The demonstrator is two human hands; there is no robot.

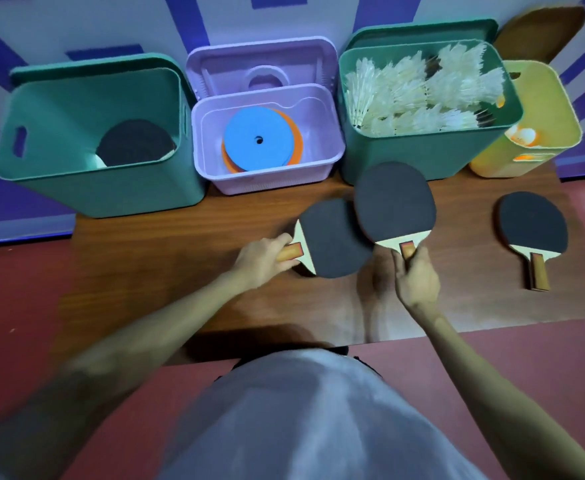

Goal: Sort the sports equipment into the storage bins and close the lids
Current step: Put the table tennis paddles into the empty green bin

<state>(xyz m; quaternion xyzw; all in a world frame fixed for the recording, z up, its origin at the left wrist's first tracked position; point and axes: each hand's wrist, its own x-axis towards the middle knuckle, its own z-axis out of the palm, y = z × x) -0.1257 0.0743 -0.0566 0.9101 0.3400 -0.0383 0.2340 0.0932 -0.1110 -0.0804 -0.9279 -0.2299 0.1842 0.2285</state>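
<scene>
one head-worn wide-angle view, looking steeply down and forward over the person's torso at a near wooden table [145, 271] against the wall.

It looked like a sports or recreation room; a wall [87, 26] painted in bold blue and white shapes rose behind the wooden bench [166, 271]; red flooring [17, 306] like a court surface spread around it; plastic storage bins [111, 188] lined the bench's far edge.
</scene>
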